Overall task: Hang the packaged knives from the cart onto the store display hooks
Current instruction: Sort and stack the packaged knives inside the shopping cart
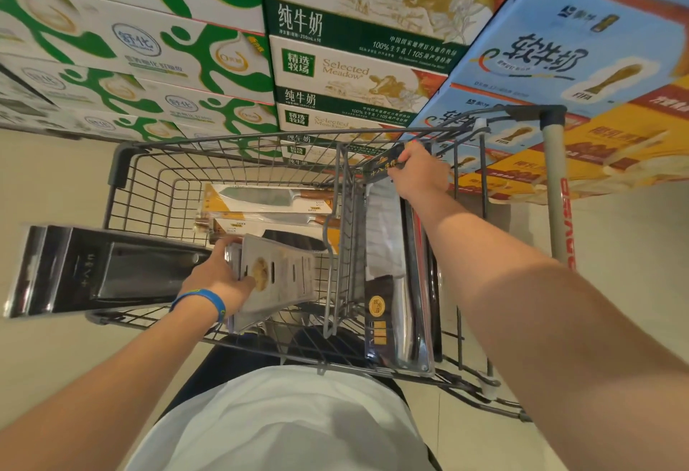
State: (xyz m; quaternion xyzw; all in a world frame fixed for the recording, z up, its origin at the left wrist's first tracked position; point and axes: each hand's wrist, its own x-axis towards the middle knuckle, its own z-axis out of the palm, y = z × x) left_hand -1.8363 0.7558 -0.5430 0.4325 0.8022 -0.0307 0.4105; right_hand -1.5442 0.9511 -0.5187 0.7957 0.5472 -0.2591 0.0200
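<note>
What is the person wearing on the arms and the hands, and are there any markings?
Both forearms are bare, with no sleeves in view and no gloves. The left hand has a blue wristband with yellow-green markings at its wrist. The right hand has nothing at its wrist.

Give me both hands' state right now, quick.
Left hand: closed, grips the grey knife pack.
Right hand: closed, grips the black-topped knife pack by its top.
</note>
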